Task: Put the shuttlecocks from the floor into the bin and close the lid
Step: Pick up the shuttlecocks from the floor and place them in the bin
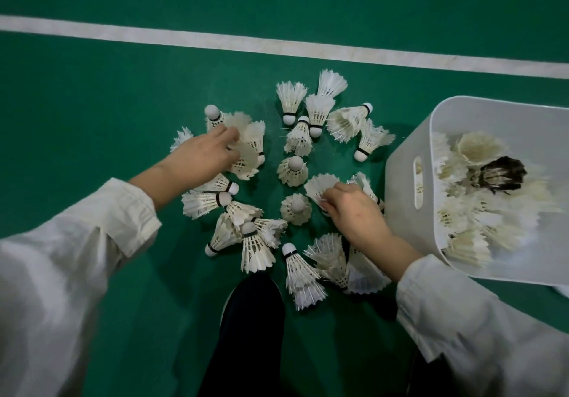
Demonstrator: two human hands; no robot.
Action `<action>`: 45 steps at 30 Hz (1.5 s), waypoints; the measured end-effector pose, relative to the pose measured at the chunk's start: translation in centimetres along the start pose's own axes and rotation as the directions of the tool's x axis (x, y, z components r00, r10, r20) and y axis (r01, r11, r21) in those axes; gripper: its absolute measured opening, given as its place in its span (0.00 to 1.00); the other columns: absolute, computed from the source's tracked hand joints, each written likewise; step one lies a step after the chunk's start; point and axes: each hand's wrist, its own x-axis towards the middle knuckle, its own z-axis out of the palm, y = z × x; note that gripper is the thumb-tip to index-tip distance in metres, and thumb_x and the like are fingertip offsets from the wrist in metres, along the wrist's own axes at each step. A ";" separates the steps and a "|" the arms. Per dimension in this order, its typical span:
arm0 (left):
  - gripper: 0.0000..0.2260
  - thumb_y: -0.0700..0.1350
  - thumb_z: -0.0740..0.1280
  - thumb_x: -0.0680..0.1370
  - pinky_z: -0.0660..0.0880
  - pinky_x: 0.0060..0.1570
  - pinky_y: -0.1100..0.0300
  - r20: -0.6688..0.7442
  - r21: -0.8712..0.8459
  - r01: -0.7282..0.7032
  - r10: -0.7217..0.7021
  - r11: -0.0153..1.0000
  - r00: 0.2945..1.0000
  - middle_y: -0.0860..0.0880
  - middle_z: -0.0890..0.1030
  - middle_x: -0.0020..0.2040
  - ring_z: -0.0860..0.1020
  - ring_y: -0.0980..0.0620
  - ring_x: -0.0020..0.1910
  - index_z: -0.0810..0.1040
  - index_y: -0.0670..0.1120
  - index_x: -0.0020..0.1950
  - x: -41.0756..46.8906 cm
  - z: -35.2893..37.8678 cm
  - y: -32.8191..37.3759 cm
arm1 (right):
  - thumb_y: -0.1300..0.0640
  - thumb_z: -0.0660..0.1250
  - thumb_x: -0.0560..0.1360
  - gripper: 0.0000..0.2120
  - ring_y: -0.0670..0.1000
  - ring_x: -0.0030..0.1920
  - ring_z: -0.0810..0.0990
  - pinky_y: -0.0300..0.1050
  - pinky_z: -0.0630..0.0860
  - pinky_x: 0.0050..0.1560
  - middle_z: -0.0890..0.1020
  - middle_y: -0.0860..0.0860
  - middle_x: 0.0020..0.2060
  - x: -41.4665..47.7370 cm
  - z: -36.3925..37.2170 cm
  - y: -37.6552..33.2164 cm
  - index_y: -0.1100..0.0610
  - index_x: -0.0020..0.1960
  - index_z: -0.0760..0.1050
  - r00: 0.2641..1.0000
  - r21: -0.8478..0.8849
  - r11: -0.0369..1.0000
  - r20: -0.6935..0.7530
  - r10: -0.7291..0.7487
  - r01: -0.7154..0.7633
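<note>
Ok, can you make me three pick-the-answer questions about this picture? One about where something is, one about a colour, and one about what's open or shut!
1. Where is the white bin?
A. By the right hand
B. By the left hand
C. Past the white line

2. What colour is the odd shuttlecock in the bin?
A. Red
B. Dark
C. Blue

3. How is the bin now?
A. Lid on
B. Tipped upside down
C. Open on top

Answers:
1. A: the bin stands just beyond the right hand, while the left hand is far across the pile.
2. B: its feathers are dark among pale ones.
3. C: you can see straight in to the shuttlecocks; no lid covers it.
</note>
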 end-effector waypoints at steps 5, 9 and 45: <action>0.07 0.46 0.69 0.73 0.73 0.39 0.58 -0.180 -0.192 0.103 -0.139 0.976 0.974 0.43 0.72 0.58 0.70 0.47 0.55 0.79 0.44 0.46 -0.1 -4.4 2.4 | 0.56 0.61 0.78 0.11 0.57 0.51 0.76 0.49 0.73 0.51 0.79 0.55 0.49 0.7 -4.7 -1.0 0.61 0.54 0.78 0.997 0.049 0.998 -0.057 -0.046 0.049; 0.08 0.47 0.69 0.73 0.75 0.43 0.53 -0.247 -0.225 0.088 -0.144 0.970 0.958 0.43 0.71 0.58 0.69 0.46 0.57 0.79 0.43 0.48 1.1 -10.3 4.7 | 0.56 0.60 0.79 0.11 0.55 0.50 0.78 0.44 0.73 0.49 0.80 0.54 0.49 0.5 -11.2 -1.3 0.60 0.54 0.78 0.984 0.019 0.987 -0.091 -0.155 0.157; 0.06 0.49 0.68 0.73 0.68 0.50 0.58 -0.215 -0.658 -0.028 -0.153 0.752 0.965 0.47 0.71 0.56 0.69 0.51 0.59 0.80 0.48 0.46 13.2 -9.1 32.0 | 0.55 0.64 0.76 0.18 0.51 0.61 0.75 0.41 0.67 0.61 0.77 0.51 0.63 -14.8 -12.2 23.7 0.58 0.65 0.73 0.744 0.075 0.917 0.612 0.269 -0.393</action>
